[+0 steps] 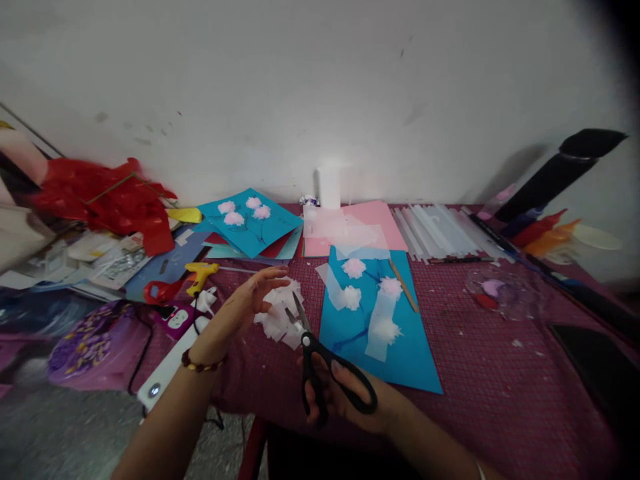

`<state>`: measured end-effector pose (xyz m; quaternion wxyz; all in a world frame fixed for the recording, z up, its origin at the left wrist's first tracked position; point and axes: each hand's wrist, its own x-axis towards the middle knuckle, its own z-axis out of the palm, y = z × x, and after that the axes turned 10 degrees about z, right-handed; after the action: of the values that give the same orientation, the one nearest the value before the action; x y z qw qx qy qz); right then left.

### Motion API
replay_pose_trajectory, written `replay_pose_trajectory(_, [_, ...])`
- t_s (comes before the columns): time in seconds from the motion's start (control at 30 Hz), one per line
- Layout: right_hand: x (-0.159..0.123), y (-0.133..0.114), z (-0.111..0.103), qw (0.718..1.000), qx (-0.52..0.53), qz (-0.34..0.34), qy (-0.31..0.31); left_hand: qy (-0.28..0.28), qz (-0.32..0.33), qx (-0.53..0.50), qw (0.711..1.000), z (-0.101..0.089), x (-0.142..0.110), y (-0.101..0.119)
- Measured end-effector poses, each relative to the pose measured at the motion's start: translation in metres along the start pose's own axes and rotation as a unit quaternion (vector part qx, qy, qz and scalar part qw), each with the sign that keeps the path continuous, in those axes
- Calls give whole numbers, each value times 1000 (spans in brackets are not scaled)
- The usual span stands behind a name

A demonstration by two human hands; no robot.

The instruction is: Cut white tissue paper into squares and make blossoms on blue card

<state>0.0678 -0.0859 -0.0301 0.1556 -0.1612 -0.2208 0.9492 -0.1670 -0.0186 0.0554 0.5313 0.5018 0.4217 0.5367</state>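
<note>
Some snipping seems underway: right hand [345,393] grips black-handled metal scissors [306,341]; spread left hand [255,293] likely must lift white paper scraps [278,323].

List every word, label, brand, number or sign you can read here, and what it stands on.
No text can be read anywhere.
Scissors: no lettering visible.
Blue sheet with paper flowers: no lettering visible.
Glue gun, packets at left: any print is too small or blurred to read.
</note>
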Motion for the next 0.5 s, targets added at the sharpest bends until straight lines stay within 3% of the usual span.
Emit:
replay_pose_trajectory(0.2, [-18,5,-3,997,-56,-10,53,-9,10,-103,995,-3,3,8])
replay_pose_trajectory(0.37, [-34,-1,0,980,-198,-34,-1,-25,-6,-90,996,-5,10,8])
replay_pose_trajectory(0.5, [-30,-6,3,970,-242,-29,-13,-36,-24,-38,998,0,15,3])
